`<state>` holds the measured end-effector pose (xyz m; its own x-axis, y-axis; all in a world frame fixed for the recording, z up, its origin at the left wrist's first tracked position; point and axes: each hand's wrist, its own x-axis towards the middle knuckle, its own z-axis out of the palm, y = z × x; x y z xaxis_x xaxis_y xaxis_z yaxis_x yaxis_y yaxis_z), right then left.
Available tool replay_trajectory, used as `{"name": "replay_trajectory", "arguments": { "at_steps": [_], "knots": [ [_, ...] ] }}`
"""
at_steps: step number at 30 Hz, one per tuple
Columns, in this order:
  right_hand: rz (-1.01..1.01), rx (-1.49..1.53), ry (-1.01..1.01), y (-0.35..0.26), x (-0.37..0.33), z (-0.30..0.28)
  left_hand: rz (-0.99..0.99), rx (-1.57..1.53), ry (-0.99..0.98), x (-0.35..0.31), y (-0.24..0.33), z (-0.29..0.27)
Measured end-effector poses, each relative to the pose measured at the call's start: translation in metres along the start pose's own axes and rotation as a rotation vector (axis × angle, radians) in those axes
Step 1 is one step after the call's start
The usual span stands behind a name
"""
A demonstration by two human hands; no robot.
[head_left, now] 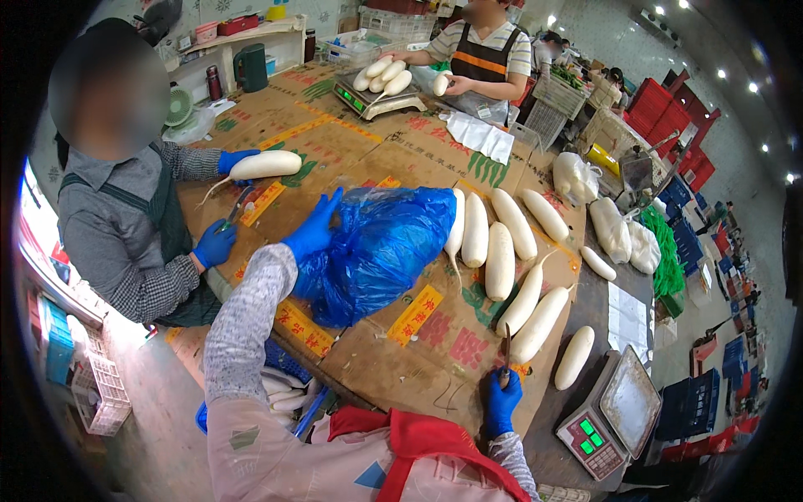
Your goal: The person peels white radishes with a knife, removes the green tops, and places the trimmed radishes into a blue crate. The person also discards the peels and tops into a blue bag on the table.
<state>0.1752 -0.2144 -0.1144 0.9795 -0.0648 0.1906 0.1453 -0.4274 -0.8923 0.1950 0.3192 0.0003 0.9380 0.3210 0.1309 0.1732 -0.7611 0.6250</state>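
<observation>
My left hand (pixel 313 232), in a blue glove, rests against the near left side of a crumpled blue plastic bag (pixel 376 251), fingers stretched out. What the bag holds is hidden. My right hand (pixel 503 403), gloved in blue too, is closed around a knife (pixel 507 356) with its blade pointing up and away. The blade lies close to the lower ends of two white radishes, one of them a large radish (pixel 542 325). Several more white radishes (pixel 500 261) lie side by side right of the bag. Another radish (pixel 575 358) is by itself, right of the knife.
Cardboard (pixel 368 360) covers the table. A digital scale (pixel 609 414) stands at the near right. At left, a co-worker holds a radish (pixel 266 165) and a knife (pixel 240 205). Across the table, another person handles radishes at a second scale (pixel 381 99). White bags (pixel 611 230) sit right.
</observation>
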Motion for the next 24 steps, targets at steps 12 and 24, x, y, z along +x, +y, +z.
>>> {"name": "replay_trajectory", "arguments": {
  "at_steps": [12,24],
  "knots": [
    [-0.036,-0.018,0.026,-0.006,-0.002,-0.002,-0.134,0.185,-0.3,0.073,0.009,0.016],
    [-0.013,0.049,0.038,-0.002,-0.003,0.001,-0.053,0.064,-0.162,0.045,-0.036,0.044]
  ]
}}
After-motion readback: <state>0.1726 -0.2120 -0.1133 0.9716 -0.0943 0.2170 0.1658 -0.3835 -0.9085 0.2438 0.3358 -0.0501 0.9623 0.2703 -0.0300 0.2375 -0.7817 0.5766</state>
